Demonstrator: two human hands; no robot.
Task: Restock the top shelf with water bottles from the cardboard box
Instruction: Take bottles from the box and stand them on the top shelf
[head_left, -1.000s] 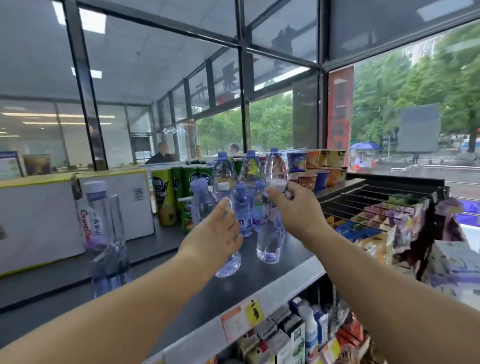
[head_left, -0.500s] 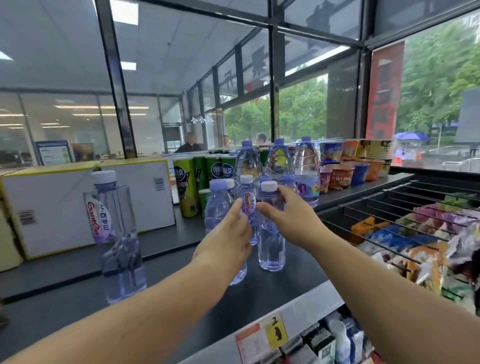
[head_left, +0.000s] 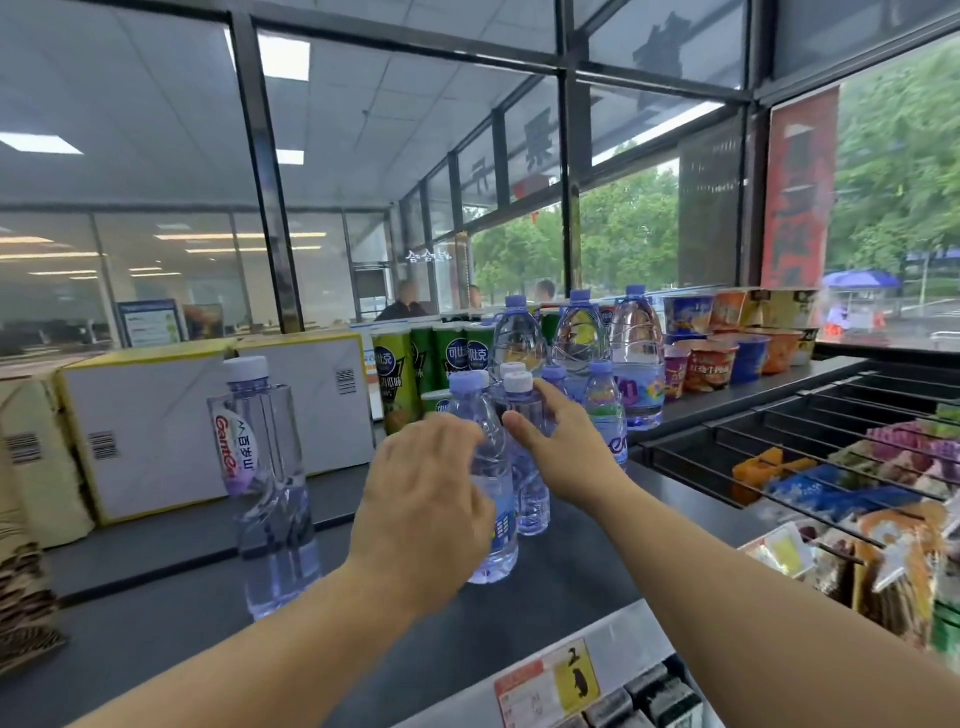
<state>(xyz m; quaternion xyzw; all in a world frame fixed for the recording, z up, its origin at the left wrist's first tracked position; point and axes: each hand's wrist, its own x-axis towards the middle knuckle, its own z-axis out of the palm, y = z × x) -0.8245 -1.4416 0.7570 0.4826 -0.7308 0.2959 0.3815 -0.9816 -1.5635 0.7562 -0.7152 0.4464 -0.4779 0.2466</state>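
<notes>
Two small water bottles stand side by side on the dark top shelf (head_left: 571, 597). The blue-capped bottle (head_left: 491, 499) is nearer, and my left hand (head_left: 421, 509) rests against its left side with relaxed fingers. Behind it is the white-capped bottle (head_left: 527, 467); my right hand (head_left: 566, 447) touches its right side, thumb and fingers straight. More small bottles (head_left: 605, 410) and three big bottles (head_left: 579, 332) stand behind them. A tall Ganten bottle (head_left: 265, 467) stands alone to the left.
White boxes with yellow edges (head_left: 145, 426) line the shelf's back left, with brown cardboard (head_left: 26, 571) at the far left. Green snack cans (head_left: 389, 384) and noodle cups (head_left: 711, 364) stand further back. A wire rack of snack bags (head_left: 831, 467) lies on the right.
Both bottles were set down on the shelf close together. My hands, which gripped them a second ago, have loosened and the fingers have straightened. The view has shifted right.
</notes>
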